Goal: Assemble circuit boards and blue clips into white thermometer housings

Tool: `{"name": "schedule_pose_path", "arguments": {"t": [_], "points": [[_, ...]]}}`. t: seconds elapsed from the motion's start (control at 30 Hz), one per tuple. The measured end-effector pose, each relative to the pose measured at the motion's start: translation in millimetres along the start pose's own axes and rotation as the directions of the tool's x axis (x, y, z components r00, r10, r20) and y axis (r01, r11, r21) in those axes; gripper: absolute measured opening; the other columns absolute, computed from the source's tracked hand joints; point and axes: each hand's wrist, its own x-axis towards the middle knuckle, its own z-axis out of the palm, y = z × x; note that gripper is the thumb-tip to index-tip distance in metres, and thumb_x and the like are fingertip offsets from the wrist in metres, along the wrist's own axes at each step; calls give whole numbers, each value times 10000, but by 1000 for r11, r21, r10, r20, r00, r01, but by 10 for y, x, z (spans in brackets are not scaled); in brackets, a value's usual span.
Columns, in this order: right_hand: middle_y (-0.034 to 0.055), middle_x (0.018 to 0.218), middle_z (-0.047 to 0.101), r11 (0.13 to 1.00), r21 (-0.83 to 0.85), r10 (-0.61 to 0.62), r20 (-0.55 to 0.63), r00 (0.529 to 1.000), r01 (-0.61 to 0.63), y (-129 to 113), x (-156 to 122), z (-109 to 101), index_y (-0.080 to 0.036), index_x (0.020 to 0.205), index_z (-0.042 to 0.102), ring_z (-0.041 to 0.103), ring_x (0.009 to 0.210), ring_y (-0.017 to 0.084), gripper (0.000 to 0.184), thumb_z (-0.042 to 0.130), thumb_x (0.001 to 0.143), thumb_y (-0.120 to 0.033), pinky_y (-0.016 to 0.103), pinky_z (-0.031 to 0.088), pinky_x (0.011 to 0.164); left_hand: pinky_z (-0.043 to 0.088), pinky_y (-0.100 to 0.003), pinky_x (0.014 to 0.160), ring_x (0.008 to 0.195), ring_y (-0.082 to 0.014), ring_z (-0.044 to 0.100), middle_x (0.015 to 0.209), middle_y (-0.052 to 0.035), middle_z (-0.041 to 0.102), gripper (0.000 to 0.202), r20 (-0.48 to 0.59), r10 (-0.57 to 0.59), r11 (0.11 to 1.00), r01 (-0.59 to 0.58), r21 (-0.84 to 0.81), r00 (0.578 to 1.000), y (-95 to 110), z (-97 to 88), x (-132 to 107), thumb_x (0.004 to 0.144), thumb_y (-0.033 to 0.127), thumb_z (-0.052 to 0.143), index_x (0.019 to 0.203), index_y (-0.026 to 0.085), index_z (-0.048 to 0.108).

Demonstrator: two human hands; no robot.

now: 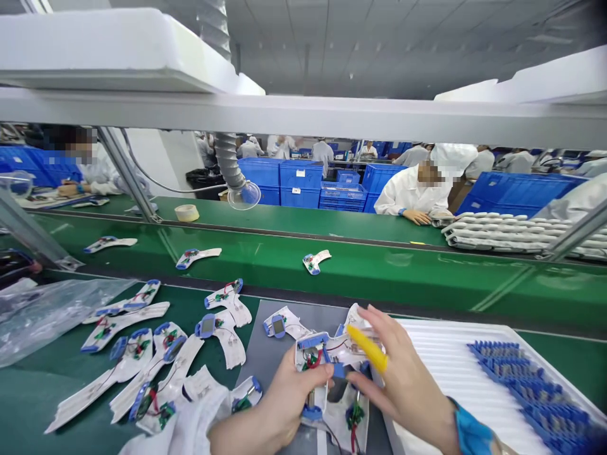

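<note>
My left hand (279,401) grips a white gun-shaped plastic housing half (304,359) with blue trim, red wires and a green circuit board inside. A small blue part (338,370) sits at the housing's middle, by my left thumb. My right hand (403,373) is over the housing's right side, fingers spread, with a yellow finger cot (367,349) on one finger. Its thumb is close to the blue part; whether they touch is unclear. Beneath lies another wired housing half (348,414), partly covered. One with a small display (278,326) rests just left, on a grey mat (253,351).
Several wired housing halves (128,360) lie on the left beside a clear plastic bag (57,309). A white foam tray (427,344) on the right holds rows of blue parts (531,379). More halves lie on the green conveyor belt (256,259). A co-worker (412,189) sits opposite.
</note>
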Motion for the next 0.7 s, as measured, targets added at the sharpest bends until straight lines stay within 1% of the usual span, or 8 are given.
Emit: {"name": "schedule_pose_path", "arguments": {"t": [0.07,0.13,0.27,0.4,0.47,0.57,0.63,0.7], "points": [[150,1204,525,990,3,133,225,965,-138,378,175,24,-153,1212,493,518,1082,271,417,543,830,-311,405,461,871,493,-281,669,686,-160,621,769,-21,659,469,23,34,993,-36,112,999,233,34,323,607,310,748,1005,158,552],[116,1068,588,955,-53,289,391,874,-292,840,396,129,-145,1122,553,589,910,205,305,513,860,-294,334,492,784,496,-300,739,799,-187,631,896,-48,673,534,32,77,966,-82,247,997,531,93,802,583,241,783,1063,167,562],[69,963,615,805,-240,593,341,729,-543,1670,739,490,-119,1041,570,610,790,157,221,486,903,-270,344,511,719,401,-481,946,1142,-265,485,1296,-102,476,474,-165,179,849,-67,523,970,993,305,1887,784,272,635,1220,177,475],[63,1072,594,657,-339,753,278,596,-673,2052,650,724,-147,1080,558,599,898,175,257,537,879,-306,372,514,760,368,-533,967,1190,-288,432,1347,-103,406,430,-274,212,747,26,665,938,946,535,2591,844,279,557,1247,183,446],[80,1187,545,644,-352,764,244,597,-680,2108,433,673,-159,1132,537,561,1013,212,302,541,874,-315,422,485,833,398,-508,945,1166,-282,455,1322,-95,428,431,-258,211,725,25,688,943,869,548,2788,837,276,569,1242,190,448],[73,1199,543,663,-348,746,234,624,-663,2076,-90,340,-167,1149,531,555,1027,204,292,506,895,-310,419,467,859,456,-463,888,1101,-261,510,1261,-94,480,412,-207,178,748,4,664,962,873,434,2931,836,275,573,1223,182,463],[46,1035,614,649,-360,759,250,601,-670,2031,-504,56,-154,1051,579,599,894,161,223,472,914,-294,372,488,803,489,-445,850,1069,-247,533,1280,-105,463,447,-170,178,788,-37,615,969,953,321,2895,848,277,555,1265,191,417],[38,937,632,615,-394,787,256,562,-683,2004,-878,-146,-138,939,610,605,825,145,203,471,914,-285,353,489,775,520,-403,803,1015,-234,572,1293,-133,455,646,-128,182,832,-83,549,975,1046,223,2735,816,257,604,1361,205,263]]}}
